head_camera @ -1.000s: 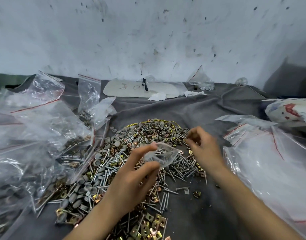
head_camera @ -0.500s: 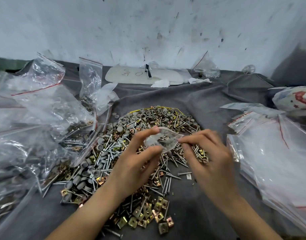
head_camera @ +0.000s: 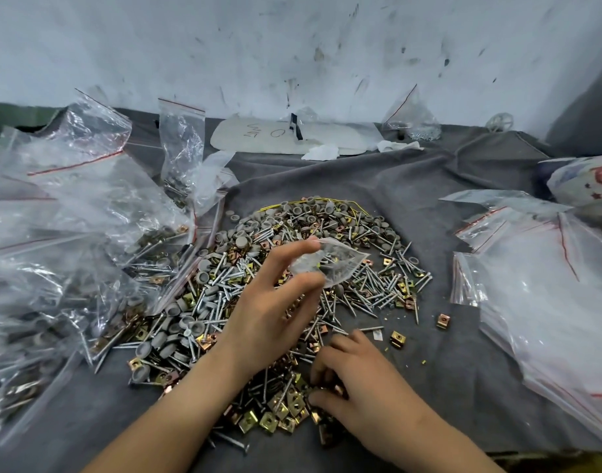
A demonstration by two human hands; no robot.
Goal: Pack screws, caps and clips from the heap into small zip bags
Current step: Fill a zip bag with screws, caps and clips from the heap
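Observation:
A heap of silver screws, grey round caps and brass-coloured square clips lies on a grey cloth in front of me. My left hand holds a small clear zip bag above the heap, pinched between thumb and fingers. My right hand is down at the near edge of the heap, its fingers curled among the brass clips; what it grips is hidden under the fingers.
Filled clear bags pile up on the left. A stack of empty red-striped zip bags lies on the right. A white board and another bag sit at the back by the wall.
My right hand left the bag's mouth and dropped to the clips at the near edge of the heap. My left hand keeps the bag held up.

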